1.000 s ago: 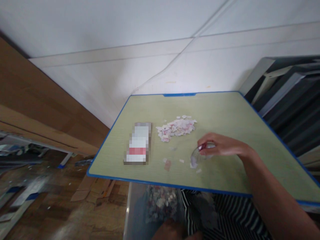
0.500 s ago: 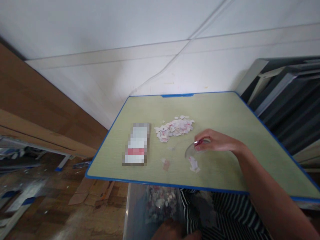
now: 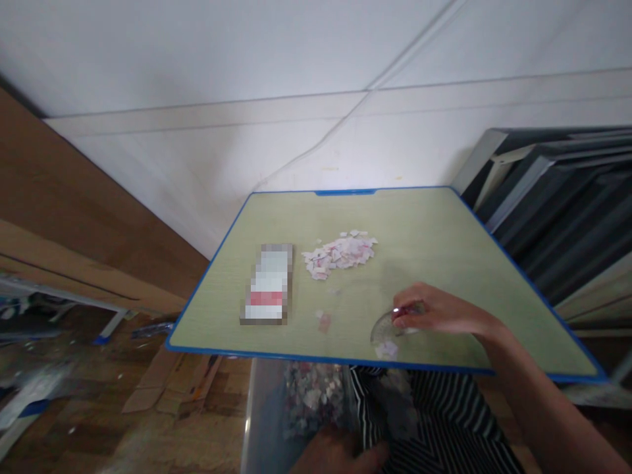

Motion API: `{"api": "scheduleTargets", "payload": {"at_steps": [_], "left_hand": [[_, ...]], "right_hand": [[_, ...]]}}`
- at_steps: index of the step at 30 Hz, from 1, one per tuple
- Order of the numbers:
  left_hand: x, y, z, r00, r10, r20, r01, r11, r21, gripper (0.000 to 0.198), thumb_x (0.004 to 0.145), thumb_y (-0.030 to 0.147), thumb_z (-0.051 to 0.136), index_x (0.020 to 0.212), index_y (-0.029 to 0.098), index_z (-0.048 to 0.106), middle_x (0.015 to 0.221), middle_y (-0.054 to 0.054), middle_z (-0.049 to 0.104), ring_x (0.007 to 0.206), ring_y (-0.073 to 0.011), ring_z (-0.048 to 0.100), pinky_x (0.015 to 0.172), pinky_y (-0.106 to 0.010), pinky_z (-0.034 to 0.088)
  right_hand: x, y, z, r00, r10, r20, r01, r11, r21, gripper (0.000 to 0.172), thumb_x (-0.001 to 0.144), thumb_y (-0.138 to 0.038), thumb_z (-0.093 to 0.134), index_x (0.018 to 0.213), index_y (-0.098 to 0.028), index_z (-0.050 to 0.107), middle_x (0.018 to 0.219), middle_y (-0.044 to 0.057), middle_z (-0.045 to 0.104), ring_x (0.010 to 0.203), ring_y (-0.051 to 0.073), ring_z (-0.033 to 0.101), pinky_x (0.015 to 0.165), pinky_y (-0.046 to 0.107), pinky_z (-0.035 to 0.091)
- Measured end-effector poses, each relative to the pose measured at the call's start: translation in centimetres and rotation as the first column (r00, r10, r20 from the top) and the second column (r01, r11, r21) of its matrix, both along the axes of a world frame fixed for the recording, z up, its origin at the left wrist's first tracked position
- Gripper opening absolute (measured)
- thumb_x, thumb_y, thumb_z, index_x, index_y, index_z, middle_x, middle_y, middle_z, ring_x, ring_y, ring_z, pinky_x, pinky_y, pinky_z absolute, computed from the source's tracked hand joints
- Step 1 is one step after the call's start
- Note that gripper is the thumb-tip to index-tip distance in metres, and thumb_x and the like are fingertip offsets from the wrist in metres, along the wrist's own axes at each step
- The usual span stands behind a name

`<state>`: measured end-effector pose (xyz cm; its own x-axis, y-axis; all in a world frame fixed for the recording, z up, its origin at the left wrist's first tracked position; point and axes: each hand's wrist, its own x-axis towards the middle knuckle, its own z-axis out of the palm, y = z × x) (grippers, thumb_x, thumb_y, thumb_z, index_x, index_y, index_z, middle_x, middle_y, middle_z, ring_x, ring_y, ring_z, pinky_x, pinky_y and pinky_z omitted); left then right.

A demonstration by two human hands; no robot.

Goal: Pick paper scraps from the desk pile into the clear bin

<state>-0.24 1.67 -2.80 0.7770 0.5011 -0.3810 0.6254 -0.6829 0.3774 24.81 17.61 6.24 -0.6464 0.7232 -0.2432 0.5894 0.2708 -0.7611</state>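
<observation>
Head view, one entry. Right hand [image 3: 437, 314] is closed in a pinch, thumb and fingertips on the upper rim of a clear curved piece [image 3: 383, 329]. We read its lower edge as resting on the table [image 3: 444, 243]. It is tipped toward the near blue rim, which we judge suits it as a blade behind the small clump of scraps [image 3: 386, 350] lying just at that rim. Clear bin [image 3: 276, 408] sits under the same rim, already holding scraps, its mouth slightly left of the clump. Left hand [image 3: 340, 455] is low at the frame's bottom by the bin; it is cut off, so we cannot tell whether it grips anything. Main pile of paper scraps [image 3: 340, 253] lies mid-table, well apart from the right hand. One stray scrap [image 3: 324, 322] lies between pile and near rim. A flat pixelated packet [image 3: 266, 283] lies left of the pile, near but not touching. Open surface: wide bare area right of and behind the hand. Limits: striped cloth [image 3: 434, 421] directly under the rim beside the bin, dark frames [image 3: 557, 197] off the right edge, wall [image 3: 197, 158] behind.
</observation>
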Motion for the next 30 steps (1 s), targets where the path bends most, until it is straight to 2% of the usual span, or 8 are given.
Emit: {"api": "scheduleTargets", "payload": {"at_steps": [3, 6, 8, 13, 16, 22, 26, 30], "left_hand": [[0.3, 0.3, 0.2, 0.997, -0.058, -0.052, 0.058, 0.998, -0.001, 0.047, 0.087, 0.022, 0.059, 0.13, 0.028, 0.042, 0.085, -0.009, 0.067, 0.074, -0.0271, 0.066, 0.056, -0.031, 0.053], [0.7, 0.7, 1.4, 0.99, -0.097, -0.103, 0.099, 0.995, 0.012, 0.049, 0.089, 0.023, 0.058, 0.133, 0.029, 0.037, 0.085, -0.008, 0.068, 0.073, -0.0261, 0.067, 0.058, -0.031, 0.054], [0.7, 0.9, 2.1, 0.994, -0.092, -0.062, 0.095, 0.994, 0.05, 0.047, 0.09, 0.024, 0.056, 0.132, 0.028, 0.036, 0.085, -0.008, 0.068, 0.073, -0.0247, 0.067, 0.059, -0.03, 0.054], [0.7, 1.1, 3.0, 0.989, -0.1, -0.108, 0.097, 0.994, -0.041, 0.049, 0.09, 0.02, 0.055, 0.134, 0.027, 0.034, 0.091, -0.01, 0.068, 0.079, -0.0263, 0.068, 0.062, -0.033, 0.056], [0.8, 1.3, 3.3, 0.989, -0.1, -0.106, 0.094, 0.994, -0.063, 0.047, 0.091, 0.019, 0.055, 0.133, 0.026, 0.036, 0.091, -0.01, 0.067, 0.08, -0.027, 0.068, 0.063, -0.035, 0.056], [1.0, 1.5, 3.9, 0.983, -0.129, -0.128, 0.122, 0.991, -0.063, 0.044, 0.092, 0.019, 0.052, 0.133, 0.023, 0.036, 0.089, -0.01, 0.068, 0.079, -0.026, 0.067, 0.063, -0.034, 0.055], [0.9, 1.2, 3.3, 0.993, -0.08, -0.089, 0.078, 0.997, -0.016, 0.044, 0.09, 0.022, 0.056, 0.13, 0.026, 0.04, 0.087, -0.008, 0.068, 0.075, -0.0245, 0.067, 0.058, -0.028, 0.053], [0.9, 1.0, 2.5, 0.995, -0.087, -0.045, 0.09, 0.993, 0.075, 0.043, 0.089, 0.029, 0.056, 0.129, 0.029, 0.04, 0.081, -0.005, 0.068, 0.065, -0.0211, 0.064, 0.052, -0.024, 0.049]], "right_hand": [[0.3, -2.1, 0.0, 0.999, -0.038, 0.0, 0.038, 0.999, 0.024, 0.031, 0.083, -0.036, 0.053, 0.062, -0.015, 0.058, 0.057, -0.002, 0.05, 0.055, 0.01, 0.045, 0.052, 0.023, 0.033], [0.4, -3.5, 0.3, 0.999, -0.037, -0.009, 0.038, 0.998, 0.046, 0.033, 0.086, -0.037, 0.05, 0.063, -0.015, 0.057, 0.059, 0.0, 0.052, 0.058, 0.011, 0.047, 0.055, 0.024, 0.034], [0.5, -4.1, 0.6, 0.999, -0.034, -0.018, 0.035, 0.998, 0.05, 0.033, 0.087, -0.038, 0.049, 0.064, -0.015, 0.057, 0.06, 0.0, 0.054, 0.059, 0.012, 0.05, 0.056, 0.024, 0.035], [1.2, -4.8, 1.0, 0.999, -0.023, -0.035, 0.025, 0.998, 0.057, 0.033, 0.087, -0.036, 0.049, 0.062, -0.016, 0.058, 0.06, 0.001, 0.056, 0.06, 0.013, 0.052, 0.057, 0.025, 0.036], [1.4, -5.0, 0.8, 0.994, -0.11, -0.016, 0.111, 0.992, 0.056, 0.031, 0.085, -0.037, 0.05, 0.064, -0.017, 0.06, 0.062, 0.001, 0.059, 0.063, 0.014, 0.054, 0.059, 0.026, 0.038], [-0.2, -2.7, -0.7, 0.894, -0.449, 0.007, 0.44, 0.878, 0.188, 0.034, 0.078, -0.041, 0.045, 0.059, -0.016, 0.058, 0.052, 0.001, 0.053, 0.05, 0.013, 0.045, 0.047, 0.025, 0.032], [-2.8, 0.1, -1.2, 0.872, -0.49, -0.005, 0.478, 0.847, 0.234, 0.03, 0.076, -0.035, 0.045, 0.057, -0.015, 0.057, 0.05, 0.001, 0.052, 0.047, 0.012, 0.043, 0.044, 0.024, 0.029], [-5.7, 1.7, -1.0, 0.879, -0.476, -0.012, 0.463, 0.848, 0.258, 0.024, 0.076, -0.026, 0.046, 0.056, -0.015, 0.055, 0.05, 0.0, 0.052, 0.047, 0.011, 0.043, 0.047, 0.023, 0.03]]}}
